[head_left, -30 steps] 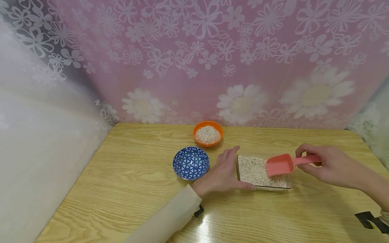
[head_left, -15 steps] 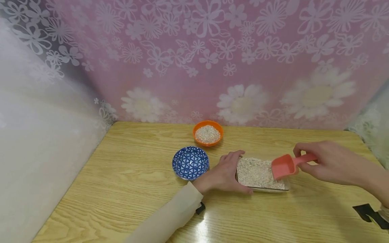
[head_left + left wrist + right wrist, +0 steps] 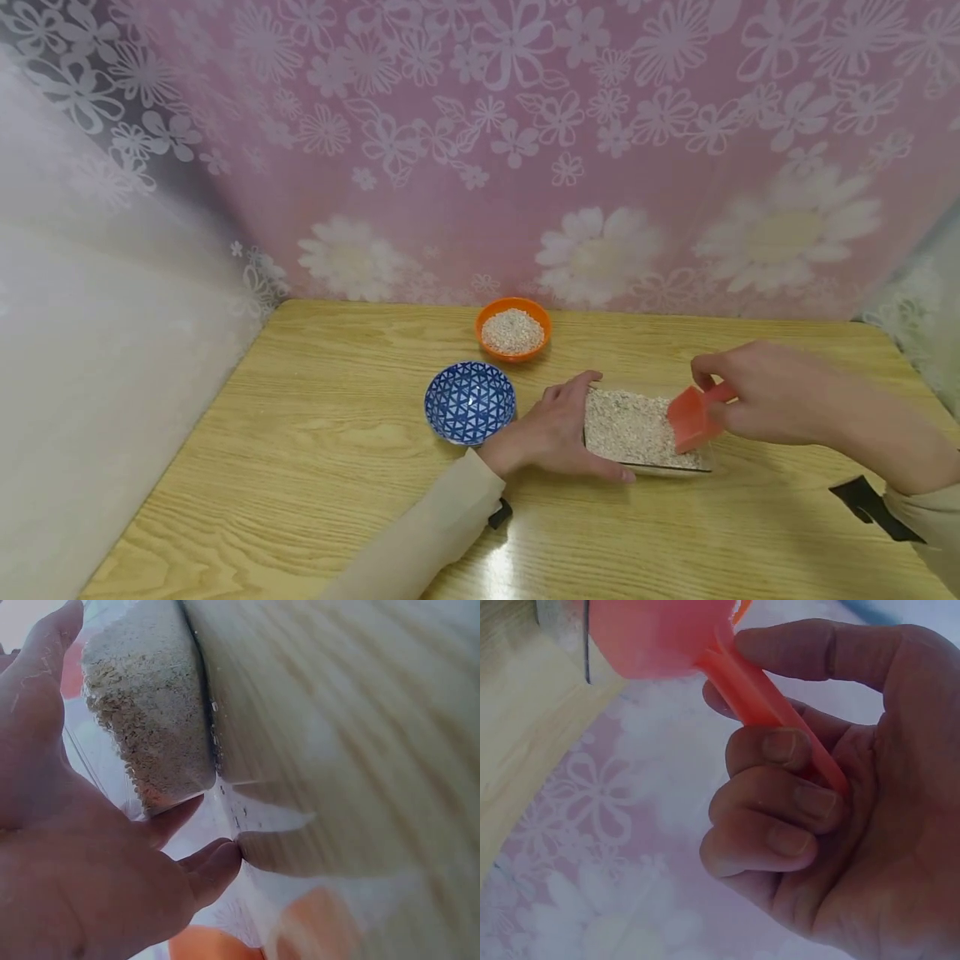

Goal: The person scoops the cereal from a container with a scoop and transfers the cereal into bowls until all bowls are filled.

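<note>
In the head view, a clear rectangular container [image 3: 657, 468] full of oat flakes [image 3: 630, 425] sits on the table at right of centre. My left hand [image 3: 551, 429] holds its left end, thumb along the near side and fingers toward the far side; the left wrist view shows the fingertips [image 3: 217, 866] down by the tabletop. My right hand [image 3: 772, 392] grips the handle of a pink scoop [image 3: 690, 421]. The scoop is tilted steeply, its front edge in the flakes at the container's right end. In the right wrist view, several fingers curl round the handle [image 3: 780, 712].
A blue-and-white patterned bowl [image 3: 470, 402] with nothing in it stands just left of my left hand. Behind it is an orange bowl [image 3: 514, 358] with a heap of flakes. A pink flowered curtain [image 3: 480, 208] hangs along the table's back edge.
My right hand has moved left and turned the scoop from nearly flat to steep, its edge now in the flakes toward the right end. The container and my left hand have shifted slightly nearer.
</note>
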Tool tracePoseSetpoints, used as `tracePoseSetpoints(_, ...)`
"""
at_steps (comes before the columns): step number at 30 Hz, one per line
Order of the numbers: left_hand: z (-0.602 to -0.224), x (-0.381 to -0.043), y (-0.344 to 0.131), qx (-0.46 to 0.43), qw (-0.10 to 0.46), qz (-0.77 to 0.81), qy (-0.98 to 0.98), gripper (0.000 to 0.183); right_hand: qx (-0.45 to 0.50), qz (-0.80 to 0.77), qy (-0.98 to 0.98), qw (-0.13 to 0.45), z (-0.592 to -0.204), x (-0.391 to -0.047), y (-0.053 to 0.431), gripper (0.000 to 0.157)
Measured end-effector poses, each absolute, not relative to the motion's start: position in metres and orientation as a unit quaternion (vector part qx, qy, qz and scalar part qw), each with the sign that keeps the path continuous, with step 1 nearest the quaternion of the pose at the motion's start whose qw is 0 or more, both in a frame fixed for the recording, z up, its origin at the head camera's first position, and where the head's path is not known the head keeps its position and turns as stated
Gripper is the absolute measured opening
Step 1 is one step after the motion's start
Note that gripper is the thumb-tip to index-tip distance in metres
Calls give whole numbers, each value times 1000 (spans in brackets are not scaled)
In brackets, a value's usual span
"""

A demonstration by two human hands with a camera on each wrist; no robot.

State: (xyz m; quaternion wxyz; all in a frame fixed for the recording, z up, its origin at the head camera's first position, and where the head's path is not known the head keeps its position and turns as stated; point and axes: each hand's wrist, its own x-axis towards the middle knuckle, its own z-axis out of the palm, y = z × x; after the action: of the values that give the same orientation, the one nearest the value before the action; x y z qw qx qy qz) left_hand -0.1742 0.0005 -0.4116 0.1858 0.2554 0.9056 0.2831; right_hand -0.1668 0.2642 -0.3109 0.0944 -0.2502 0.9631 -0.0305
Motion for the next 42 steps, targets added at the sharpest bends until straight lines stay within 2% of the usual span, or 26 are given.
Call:
tracePoseSetpoints(5, -410, -172, 2, 241, 194, 277, 910, 124, -247, -75, 962, 93, -322, -165, 269, 6)
tracePoseSetpoints(11, -411, -172, 2, 246, 196, 268, 911, 125, -249, -164, 952, 68, -348, -158, 285, 14)
tracePoseSetpoints(17, -412, -174, 1, 247, 196, 271, 909, 124, -282, -261, 923, 33, -381, -154, 298, 21)
tracePoseSetpoints(21, -412, -175, 0, 251, 195, 269, 909, 123, -312, -313, 897, 31, -395, -151, 297, 26)
tracePoseSetpoints(30, -412, -176, 1, 251, 196, 266, 910, 122, -318, -304, 898, -18, -401, -147, 279, 30)
tracePoseSetpoints(42, -412, -177, 0, 258, 196, 261, 909, 120, -311, -331, 890, -17, -409, -146, 284, 33)
